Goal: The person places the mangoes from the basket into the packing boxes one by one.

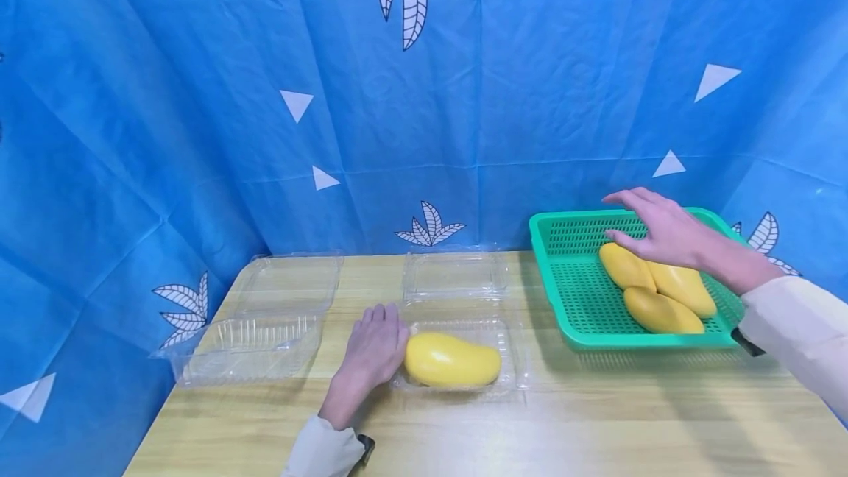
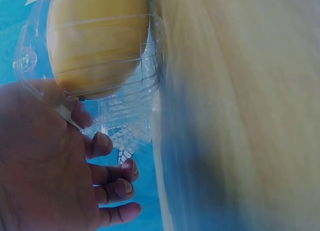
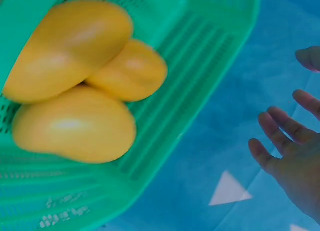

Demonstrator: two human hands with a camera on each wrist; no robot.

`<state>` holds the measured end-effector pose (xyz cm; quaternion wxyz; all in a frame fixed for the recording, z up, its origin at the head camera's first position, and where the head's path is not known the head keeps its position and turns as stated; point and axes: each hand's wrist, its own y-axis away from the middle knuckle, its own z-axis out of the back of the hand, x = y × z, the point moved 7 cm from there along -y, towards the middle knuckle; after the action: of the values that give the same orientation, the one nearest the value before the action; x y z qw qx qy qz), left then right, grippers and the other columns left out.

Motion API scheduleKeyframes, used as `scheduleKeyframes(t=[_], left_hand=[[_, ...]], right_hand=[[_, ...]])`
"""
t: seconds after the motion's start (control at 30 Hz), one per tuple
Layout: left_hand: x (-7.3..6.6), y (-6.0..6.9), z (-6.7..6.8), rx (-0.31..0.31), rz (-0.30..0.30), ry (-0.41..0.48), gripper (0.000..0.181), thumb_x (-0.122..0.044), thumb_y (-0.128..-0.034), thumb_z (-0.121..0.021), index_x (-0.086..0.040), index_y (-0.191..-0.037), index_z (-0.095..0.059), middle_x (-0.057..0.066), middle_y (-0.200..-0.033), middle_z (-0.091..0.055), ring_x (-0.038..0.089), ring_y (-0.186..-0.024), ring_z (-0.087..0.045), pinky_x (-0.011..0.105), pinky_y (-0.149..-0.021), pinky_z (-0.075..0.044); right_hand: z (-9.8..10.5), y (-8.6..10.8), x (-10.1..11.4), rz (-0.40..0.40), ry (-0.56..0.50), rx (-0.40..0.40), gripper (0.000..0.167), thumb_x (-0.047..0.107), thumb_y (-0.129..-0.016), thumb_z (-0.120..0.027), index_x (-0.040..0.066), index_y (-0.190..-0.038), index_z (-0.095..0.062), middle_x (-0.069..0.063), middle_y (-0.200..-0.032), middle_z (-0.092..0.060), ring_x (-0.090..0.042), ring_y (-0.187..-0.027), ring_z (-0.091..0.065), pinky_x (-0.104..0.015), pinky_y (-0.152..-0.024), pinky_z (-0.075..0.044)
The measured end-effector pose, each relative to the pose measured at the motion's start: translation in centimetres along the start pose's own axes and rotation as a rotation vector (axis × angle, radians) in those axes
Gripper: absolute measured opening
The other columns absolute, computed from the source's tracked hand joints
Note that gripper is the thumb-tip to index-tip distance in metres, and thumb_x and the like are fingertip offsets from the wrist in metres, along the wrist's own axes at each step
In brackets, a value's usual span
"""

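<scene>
While one mango (image 1: 453,361) lies lengthwise in the base of a clear box (image 1: 515,344), near the middle of the table (image 1: 596,425), the box's lid (image 1: 456,274) is folded back toward the curtain (image 1: 530,79). Left hand (image 1: 376,344) at the box's left end, palm down, touching the plastic. Its fingers lie side by side from above; the left wrist view shows them slightly bent with small gaps, and the thumb by the rim (partly seen through the plastic). Right hand (image 1: 662,230) above a green basket (image 1: 551,282), thumb and fingers well apart, clear of the fruit. Three more mangoes (image 1: 665,311) sit bunched together inside, toward the basket's right side. Farther left, a second clear box (image 1: 245,352) stands with its lid back too. Both arms in pale sleeves (image 1: 798,333). Blue curtain behind everything, printed with white leaves and triangles.
</scene>
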<state>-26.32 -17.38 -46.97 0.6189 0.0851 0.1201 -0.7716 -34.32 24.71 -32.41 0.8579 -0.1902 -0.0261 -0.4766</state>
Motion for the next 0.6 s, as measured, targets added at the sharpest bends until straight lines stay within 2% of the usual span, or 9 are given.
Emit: scheduleKeyframes(t=[0.27,0.4,0.5,0.53,0.6], left_hand=[[-0.2,-0.2,0.0,0.0,-0.007,-0.007,0.019,-0.022,-0.1054,-0.041,-0.01,-0.09,-0.042,0.007,-0.084,-0.04,0.025,-0.079,-0.037,0.038,-0.07,-0.035],[-0.1,-0.1,0.0,0.004,-0.004,-0.011,0.02,-0.022,-0.1055,-0.041,-0.01,-0.09,-0.042,0.007,-0.084,-0.04,0.025,-0.079,-0.037,0.038,-0.07,-0.035],[-0.2,0.0,0.0,0.0,-0.007,-0.011,0.02,-0.022,-0.1052,-0.041,-0.009,-0.09,-0.043,0.007,-0.084,-0.04,0.025,-0.079,-0.038,0.038,-0.07,-0.035],[-0.2,0.1,-0.1,-0.003,-0.01,-0.013,0.02,-0.022,-0.1048,-0.041,-0.01,-0.09,-0.043,0.007,-0.084,-0.04,0.025,-0.079,-0.038,0.038,-0.069,-0.035],[-0.2,0.1,-0.1,-0.008,-0.013,-0.007,0.02,-0.022,-0.1047,-0.041,-0.01,-0.09,-0.043,0.007,-0.084,-0.04,0.025,-0.079,-0.037,0.038,-0.069,-0.035]], right_hand=[[-0.8,0.7,-2.6,-0.088,0.035,0.081,0.058,0.029,-0.094,-0.073,0.0,-0.141,-0.051,-0.029,-0.135,-0.053,-0.047,-0.117,-0.056,-0.067,-0.088,-0.047],[-1.9,0.9,-3.5,-0.109,0.047,0.149,0.059,0.03,-0.096,-0.071,0.0,-0.141,-0.049,-0.031,-0.134,-0.051,-0.038,-0.096,-0.068,-0.067,-0.085,-0.048],[-2.8,1.1,-4.4,-0.121,0.06,0.201,0.06,0.033,-0.097,-0.07,0.0,-0.141,-0.047,-0.033,-0.133,-0.051,-0.03,-0.082,-0.069,-0.066,-0.082,-0.049],[-3.2,1.2,-4.6,-0.124,0.062,0.216,0.06,0.033,-0.097,-0.07,0.0,-0.141,-0.047,-0.034,-0.133,-0.05,-0.028,-0.079,-0.069,-0.067,-0.081,-0.049],[-3.6,1.3,-5.1,-0.126,0.073,0.232,0.061,0.034,-0.097,-0.07,-0.001,-0.141,-0.046,-0.036,-0.134,-0.049,-0.034,-0.086,-0.069,-0.068,-0.082,-0.048]])
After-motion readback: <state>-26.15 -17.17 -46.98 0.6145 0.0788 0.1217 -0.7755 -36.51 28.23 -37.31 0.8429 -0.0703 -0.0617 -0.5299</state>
